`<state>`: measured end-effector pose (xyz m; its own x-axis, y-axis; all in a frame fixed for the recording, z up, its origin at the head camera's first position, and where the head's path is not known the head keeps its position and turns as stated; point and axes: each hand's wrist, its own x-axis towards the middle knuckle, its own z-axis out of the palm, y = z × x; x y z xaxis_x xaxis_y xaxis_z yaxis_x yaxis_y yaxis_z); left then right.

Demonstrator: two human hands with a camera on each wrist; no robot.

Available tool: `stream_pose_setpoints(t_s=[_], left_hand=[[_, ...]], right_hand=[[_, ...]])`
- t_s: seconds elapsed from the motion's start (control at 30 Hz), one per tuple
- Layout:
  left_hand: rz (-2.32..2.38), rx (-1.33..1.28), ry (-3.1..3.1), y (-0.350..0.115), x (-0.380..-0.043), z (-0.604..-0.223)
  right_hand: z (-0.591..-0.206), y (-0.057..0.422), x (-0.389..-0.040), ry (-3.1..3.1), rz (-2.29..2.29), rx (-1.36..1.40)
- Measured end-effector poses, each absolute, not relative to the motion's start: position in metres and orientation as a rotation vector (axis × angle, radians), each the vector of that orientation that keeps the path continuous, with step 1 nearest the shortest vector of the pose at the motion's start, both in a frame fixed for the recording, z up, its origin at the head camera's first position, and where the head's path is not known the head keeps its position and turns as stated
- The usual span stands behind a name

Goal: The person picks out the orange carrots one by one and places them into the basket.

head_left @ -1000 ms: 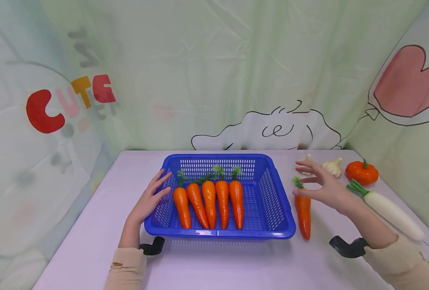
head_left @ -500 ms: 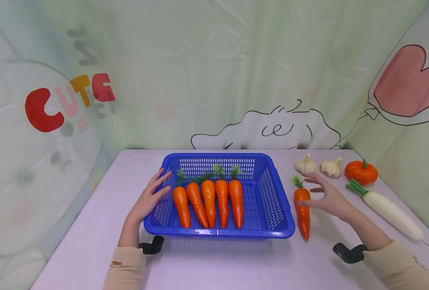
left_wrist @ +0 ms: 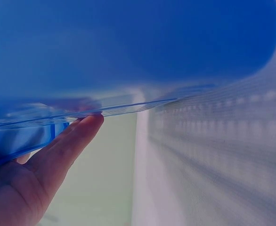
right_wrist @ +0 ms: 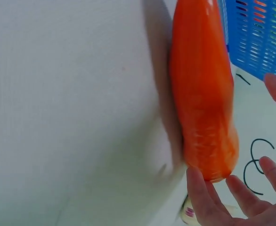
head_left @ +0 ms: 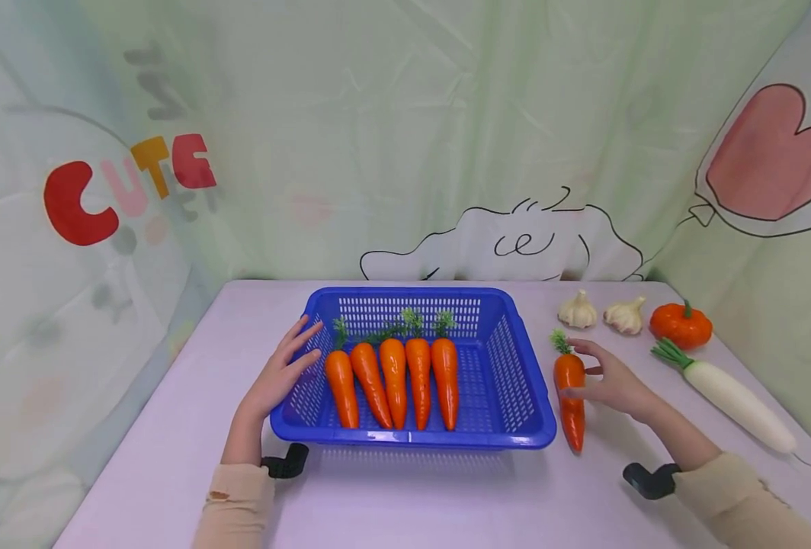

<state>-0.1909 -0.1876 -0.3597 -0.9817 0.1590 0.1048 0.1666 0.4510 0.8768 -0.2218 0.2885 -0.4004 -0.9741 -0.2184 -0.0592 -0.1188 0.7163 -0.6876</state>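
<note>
My left hand point(head_left: 278, 381) rests at the left rim of a blue slotted plastic basket point(head_left: 419, 440), its fingers extended over the edge. In the left wrist view a fingertip of this hand point(left_wrist: 58, 160) meets the rim. Inside the basket, several carrots point(head_left: 394, 381) lie side by side, green tops toward the back. Right of the basket, a single carrot point(head_left: 572, 415) lies on the table. My right hand point(head_left: 614, 385) spreads over its upper part, thumb and fingers apart. In the right wrist view the fingertips sit right at this carrot's point(right_wrist: 204, 94) thick end.
Two garlic bulbs point(head_left: 577, 311) stand behind the loose carrot. A small orange pumpkin point(head_left: 681, 325) and a white radish point(head_left: 738, 404) with a green top lie at the right side of the white table point(head_left: 405, 503). A printed curtain point(head_left: 405, 152) hangs behind.
My right hand has come down and forward onto the loose carrot, uncovering the garlic bulbs behind. The left hand stays at the basket rim.
</note>
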Motion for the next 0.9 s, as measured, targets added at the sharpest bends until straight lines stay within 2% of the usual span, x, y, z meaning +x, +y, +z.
stream_pose_setpoints(t_s=[0.27, 0.9], left_hand=[[-1.617, -0.301, -2.67, -0.188, -0.19, -0.359], [-1.618, -0.297, -2.675, -0.188, -0.191, -0.357]], right_hand=[[-0.41, 0.289, -0.224, 2.712, -1.081, -0.152], [-0.416, 0.289, -0.224, 2.626, -1.189, -0.084]])
